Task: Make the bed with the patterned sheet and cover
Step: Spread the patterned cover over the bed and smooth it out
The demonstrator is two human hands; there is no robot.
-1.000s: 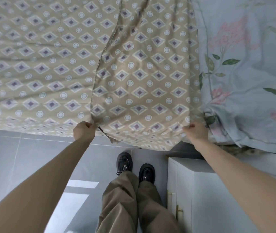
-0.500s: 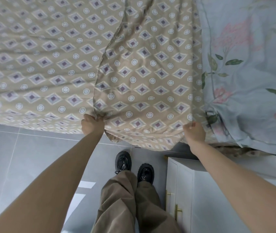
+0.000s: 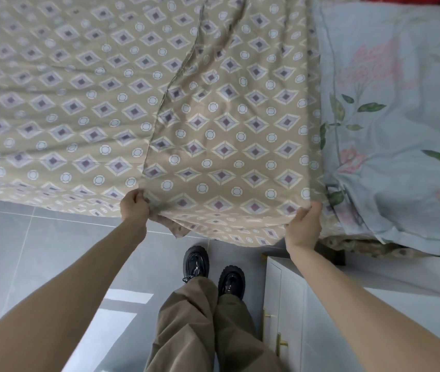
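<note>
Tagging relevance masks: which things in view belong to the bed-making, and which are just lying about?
In the job: left hand, right hand, the patterned cover both grip, patterned sheet beneath.
Lying about: blue floral bedding, white cabinet.

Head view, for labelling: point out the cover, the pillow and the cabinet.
cover [image 3: 240,135], head view, middle of the upper layer.
pillow [image 3: 390,146], head view, middle of the floral case.
cabinet [image 3: 285,304], head view, white door front.

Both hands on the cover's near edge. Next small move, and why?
Probably a short tug toward the body to tension it: left hand and right hand grip the patterned cover at the bed's edge, and its side edge runs crooked over the sheet.
</note>
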